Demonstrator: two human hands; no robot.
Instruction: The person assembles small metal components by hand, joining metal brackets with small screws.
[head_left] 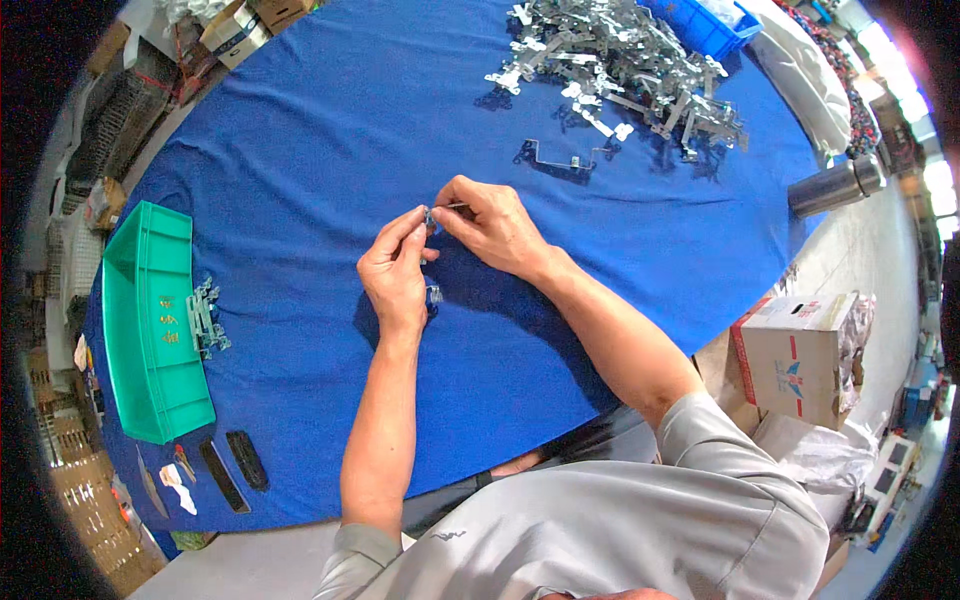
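- Over the blue cloth [330,130], at table centre: left hand [396,272] and right hand [492,226] both pinching one small metal clip [430,215] between fingertips; holding it just above the cloth
- Keeping fingertips close for alignment; leaving the pile of metal brackets [620,65] and green bin [150,320] well apart

White-red cardboard box [800,355], right floor

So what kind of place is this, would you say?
Probably a small workshop or factory assembly bench. A heap of stamped metal brackets lies on the blue cloth-covered table, a green plastic bin stands at the left, and both hands pinch a small metal part between them.
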